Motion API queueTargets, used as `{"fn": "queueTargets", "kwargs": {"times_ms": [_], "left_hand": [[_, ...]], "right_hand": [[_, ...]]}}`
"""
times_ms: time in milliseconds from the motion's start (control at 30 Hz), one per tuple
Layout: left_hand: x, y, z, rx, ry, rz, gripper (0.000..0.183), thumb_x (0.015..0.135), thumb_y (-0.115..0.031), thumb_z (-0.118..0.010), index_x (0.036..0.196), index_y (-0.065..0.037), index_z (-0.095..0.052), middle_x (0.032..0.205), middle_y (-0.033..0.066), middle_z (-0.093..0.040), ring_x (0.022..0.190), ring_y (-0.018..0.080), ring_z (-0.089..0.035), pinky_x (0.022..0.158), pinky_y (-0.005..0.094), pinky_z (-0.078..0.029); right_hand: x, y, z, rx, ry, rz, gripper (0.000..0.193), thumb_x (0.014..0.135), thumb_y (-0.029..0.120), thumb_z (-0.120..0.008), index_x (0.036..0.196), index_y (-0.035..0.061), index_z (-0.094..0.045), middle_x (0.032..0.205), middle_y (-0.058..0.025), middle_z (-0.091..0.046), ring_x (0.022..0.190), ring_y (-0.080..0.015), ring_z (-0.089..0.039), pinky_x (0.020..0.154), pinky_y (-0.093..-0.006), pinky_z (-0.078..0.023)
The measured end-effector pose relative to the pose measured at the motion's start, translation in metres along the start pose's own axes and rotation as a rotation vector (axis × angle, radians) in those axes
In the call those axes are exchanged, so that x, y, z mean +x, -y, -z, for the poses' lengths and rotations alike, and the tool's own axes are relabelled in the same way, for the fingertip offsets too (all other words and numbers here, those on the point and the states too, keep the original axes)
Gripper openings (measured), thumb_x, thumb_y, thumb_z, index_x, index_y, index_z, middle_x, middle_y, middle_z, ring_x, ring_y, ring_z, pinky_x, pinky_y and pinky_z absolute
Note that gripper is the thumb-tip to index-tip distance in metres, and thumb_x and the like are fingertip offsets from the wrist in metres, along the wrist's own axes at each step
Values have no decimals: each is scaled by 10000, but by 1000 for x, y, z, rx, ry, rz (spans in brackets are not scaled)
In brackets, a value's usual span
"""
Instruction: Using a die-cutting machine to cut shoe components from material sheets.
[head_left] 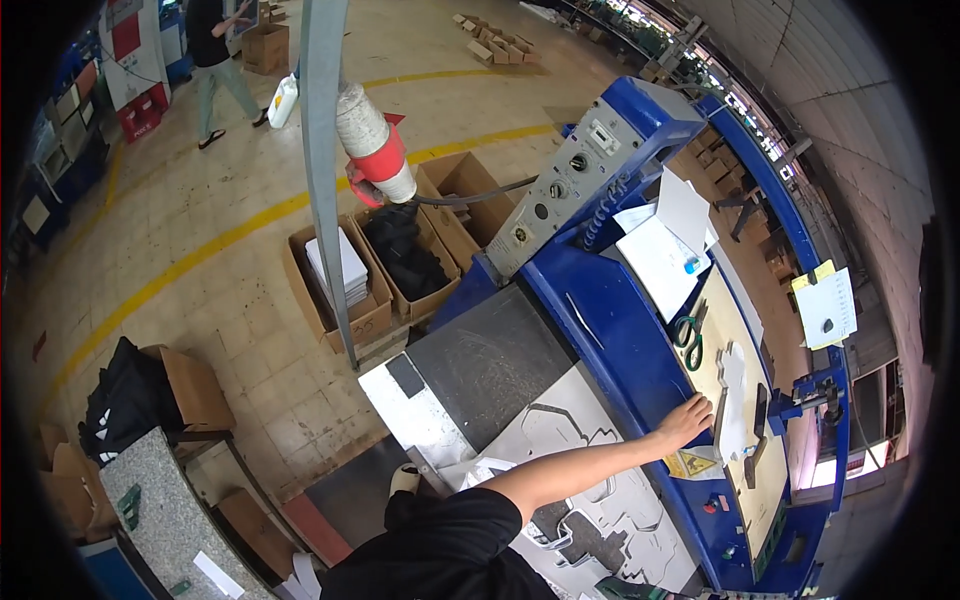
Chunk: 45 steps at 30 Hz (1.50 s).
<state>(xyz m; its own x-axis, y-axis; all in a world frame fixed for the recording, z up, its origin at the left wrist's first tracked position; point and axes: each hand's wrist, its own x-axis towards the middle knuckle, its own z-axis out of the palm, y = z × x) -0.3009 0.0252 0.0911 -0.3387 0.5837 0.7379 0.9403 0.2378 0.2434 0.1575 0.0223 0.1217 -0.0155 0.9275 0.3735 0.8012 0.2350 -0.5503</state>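
Observation:
My left arm, in a short black sleeve, stretches to the right across the work table. At its end my left hand [686, 421] has its fingers bent together over the near edge of a pale wooden tray [722, 318]. The tray lies along the top of the blue press beam [590, 317]. Close by on it are a narrow whitish cut-out [735, 408], a dark bar [762, 408] and green-handled scissors [690, 342]. Below my forearm, white sheet material [625, 530] with cut outlines covers part of the dark cutting board [495, 360]. My right hand is out of sight.
A grey control panel [560, 187] rises at the beam's far end. Cardboard boxes [335, 318] hold white stacks and black cloth beside a metal post [325, 180]. A speckled counter [175, 520] stands at lower left. Another person [215, 60] walks at the far left.

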Motion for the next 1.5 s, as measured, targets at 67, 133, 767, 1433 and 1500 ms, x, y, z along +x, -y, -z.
{"fn": "queueTargets", "kwargs": {"times_ms": [67, 133, 767, 1433, 1500], "left_hand": [[1, -2, 5, 40, 55, 26, 440, 847, -183, -554, 1256, -36, -488, 1282, 153, -482, 1263, 297, -415, 1163, 428, -211], [5, -5, 8, 8, 71, 2, 458, 843, -190, -559, 1265, -29, -483, 1277, 153, -482, 1261, 299, -414, 1163, 426, -215], [2, 20, 34, -122, -35, -101, 302, 851, -104, -567, 1144, -38, -544, 1092, 166, -538, 1077, 334, -511, 963, 436, -426], [-3, -15, 33, -141, 160, 57, 724, 728, -132, -735, 1367, -30, -410, 1337, 228, -386, 1326, 394, -319, 1173, 492, -175], [-1, -24, 33, -126, 137, 101, 717, 718, -164, -751, 1344, -26, -428, 1328, 231, -385, 1325, 404, -317, 1168, 501, -177]], "right_hand": [[0, 1, 0, -15, 14, 2, 1208, 740, 507, -785, 1479, -100, -46, 1416, -397, -304, 1280, -450, -413, 1067, -498, -354], [-5, -3, 3, -29, 10, -13, 1216, 735, 510, -789, 1479, -99, -45, 1416, -397, -305, 1280, -449, -412, 1068, -497, -352], [-18, -111, -43, 110, -170, -135, 1046, 793, 270, -785, 1488, -79, -85, 1522, -295, -202, 1394, -348, -281, 1155, -385, -217], [-3, -42, 35, 1, 222, -475, 1208, 691, 506, -821, 1432, -147, -125, 1377, -344, -399, 1205, -426, -472, 1028, -473, -389], [1, -64, 36, 76, 265, -457, 1189, 696, 496, -821, 1426, -147, -138, 1366, -340, -412, 1191, -422, -481, 1017, -475, -399]]}}
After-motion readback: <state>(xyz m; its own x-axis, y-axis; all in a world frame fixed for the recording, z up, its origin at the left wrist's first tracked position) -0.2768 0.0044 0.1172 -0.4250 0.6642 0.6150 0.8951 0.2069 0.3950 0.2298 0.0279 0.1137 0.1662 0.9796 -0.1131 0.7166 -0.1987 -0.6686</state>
